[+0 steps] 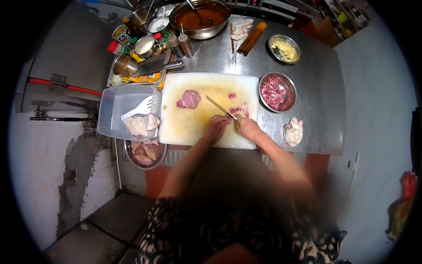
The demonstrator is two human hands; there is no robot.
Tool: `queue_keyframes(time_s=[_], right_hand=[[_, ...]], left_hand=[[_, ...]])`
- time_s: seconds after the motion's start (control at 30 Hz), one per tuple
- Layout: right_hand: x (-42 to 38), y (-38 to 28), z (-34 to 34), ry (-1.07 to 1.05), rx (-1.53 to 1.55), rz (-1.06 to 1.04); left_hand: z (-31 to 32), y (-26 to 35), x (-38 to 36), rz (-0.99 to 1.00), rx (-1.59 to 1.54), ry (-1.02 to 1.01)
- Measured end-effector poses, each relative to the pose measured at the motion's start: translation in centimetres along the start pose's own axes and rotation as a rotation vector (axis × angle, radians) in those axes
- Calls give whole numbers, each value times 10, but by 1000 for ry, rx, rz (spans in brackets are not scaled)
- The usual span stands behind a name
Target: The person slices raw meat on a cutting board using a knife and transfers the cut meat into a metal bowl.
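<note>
My right hand (248, 128) is closed round the handle of a knife (217, 104), whose blade points up and left over the white cutting board (180, 132). Close to the knife's handle end, my left hand (216, 128) has its fingers bent together over a small bit of meat (228, 118) on the board. Several small cut pieces (235, 110) lie just above the hands. A larger lump of raw meat (189, 99) rests on the board's left half. Right of the board stands a steel bowl with pieces of meat (273, 92).
A clear plastic tub (110, 110) with a white slotted spatula (141, 108) adjoins the board's left edge. Below it is a bowl of meat (146, 154). Sauce bowl (200, 17), squeeze bottles (186, 45), a garlic-like chopped heap (285, 50) and a crumpled cloth-like lump (293, 131) surround the board.
</note>
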State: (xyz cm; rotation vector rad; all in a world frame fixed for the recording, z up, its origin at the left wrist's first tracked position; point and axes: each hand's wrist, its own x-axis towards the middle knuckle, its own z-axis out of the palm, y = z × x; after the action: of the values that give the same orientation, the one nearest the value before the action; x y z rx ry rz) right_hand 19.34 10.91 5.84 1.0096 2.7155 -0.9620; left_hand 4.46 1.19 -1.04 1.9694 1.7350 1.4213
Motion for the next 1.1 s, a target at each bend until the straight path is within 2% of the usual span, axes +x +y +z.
queue_keyframes(time_s=[0.07, 0.13, 0.17, 0.27, 0.37, 0.57, 0.7, 0.8, 0.9, 1.03, 1.1], right_hand=[[-3, 14, -3, 83, 93, -35], [-14, 20, -5, 122, 124, 145], [-20, 23, -2, 147, 85, 125], [-41, 0, -22, 88, 41, 69], [-41, 16, 2, 46, 67, 132], [6, -11, 1, 94, 158, 142], [28, 10, 15, 167, 220, 54], [-3, 20, 15, 163, 326, 183], [-48, 11, 14, 252, 255, 239], [-62, -2, 6, 242, 153, 233], [-66, -7, 1, 175, 127, 152]], left_hand=[[-1, -3, -1, 19, 19, -20], [0, -7, -3, 28, 38, -37], [1, -8, -4, 31, -1, -12], [1, -5, -4, 25, -29, 15], [-1, 0, 2, 5, -17, -11], [8, -3, 9, -11, -66, -52], [8, -7, 11, 28, -64, -84], [10, -9, 11, 49, -68, -53], [3, 1, 15, 31, -38, -65], [4, -1, 14, -38, -126, -14], [3, -4, 15, -34, -127, -49]])
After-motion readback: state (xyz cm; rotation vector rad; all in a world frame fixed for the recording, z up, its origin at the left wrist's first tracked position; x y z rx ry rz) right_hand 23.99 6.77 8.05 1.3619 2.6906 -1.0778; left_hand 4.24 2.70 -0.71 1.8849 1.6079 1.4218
